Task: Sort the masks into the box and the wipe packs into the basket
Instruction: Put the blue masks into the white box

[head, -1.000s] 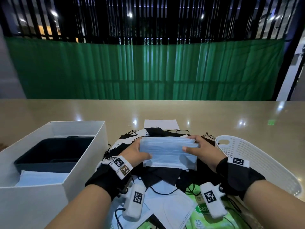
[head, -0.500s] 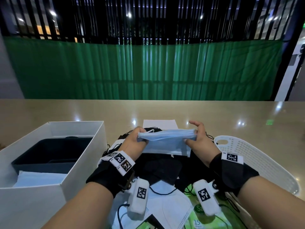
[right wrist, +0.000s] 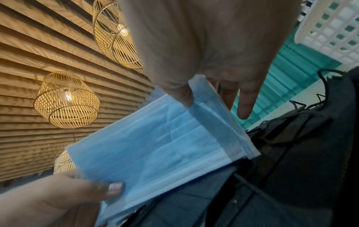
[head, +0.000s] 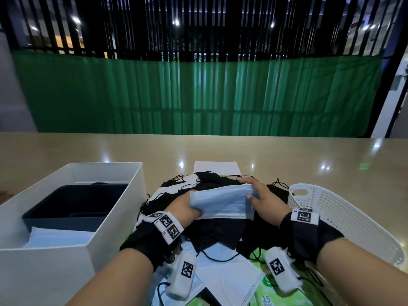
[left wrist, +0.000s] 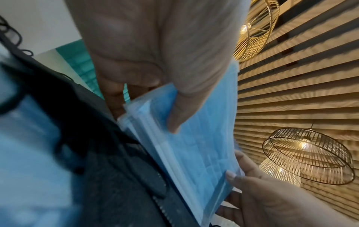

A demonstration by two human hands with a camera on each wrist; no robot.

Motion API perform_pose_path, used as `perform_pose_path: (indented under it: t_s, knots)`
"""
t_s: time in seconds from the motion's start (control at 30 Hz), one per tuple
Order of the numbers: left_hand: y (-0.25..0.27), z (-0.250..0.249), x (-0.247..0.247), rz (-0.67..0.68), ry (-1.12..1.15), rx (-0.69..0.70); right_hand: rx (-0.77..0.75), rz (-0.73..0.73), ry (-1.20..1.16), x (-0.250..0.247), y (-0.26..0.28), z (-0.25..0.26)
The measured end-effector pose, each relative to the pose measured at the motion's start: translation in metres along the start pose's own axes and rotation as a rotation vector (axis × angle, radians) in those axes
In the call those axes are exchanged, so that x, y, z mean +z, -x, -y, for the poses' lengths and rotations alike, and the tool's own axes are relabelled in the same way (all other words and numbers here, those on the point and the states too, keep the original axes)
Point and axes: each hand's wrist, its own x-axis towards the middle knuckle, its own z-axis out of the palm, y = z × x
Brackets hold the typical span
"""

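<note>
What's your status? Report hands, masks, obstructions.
Both hands, left hand and right hand, grip the blue mask stack above the pile. White box left, open. Nothing blocking.

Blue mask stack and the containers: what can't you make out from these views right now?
- Count of the blue mask stack: layered edges blur in the left wrist view.
- White box contents: near wall hides the floor in the head view.
- Basket interior: right hand and arm cover part.
- Wipe packs: cut off by the bottom edge, under the wrist cameras.
- Left hand fingers: behind the stack.
</note>
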Motion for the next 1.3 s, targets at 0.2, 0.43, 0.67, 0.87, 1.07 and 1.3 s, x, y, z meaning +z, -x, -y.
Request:
perform_pose_path:
  t_s: [0.2,0.43,0.67,0.87,1.07,1.3]
  knots:
    - [-0.001,0.006,0.001,0.039,0.096,-0.098,0.195,0.017,-0.022,-0.005,-0.004,-0.008]
    - [0.003,0.001,0.000,0.024,0.151,-0.084,0.155,0.005,-0.064,-0.004,-0.003,-0.006]
    - [0.009,-0.050,-0.032,-0.201,0.478,-0.104,0.095,-0.066,-0.251,-0.009,-0.001,0.040]
    - [0.034,-0.069,-0.107,-0.357,0.194,0.032,-0.048,0.045,-0.436,0.003,0.001,0.086]
    - [0.070,-0.056,-0.204,-0.464,0.044,-0.025,-0.106,0.025,-0.399,0.037,-0.019,0.124]
    - [0.124,-0.017,-0.269,-0.388,0.048,-0.409,-0.290,0.335,-0.040,0.089,-0.018,0.171]
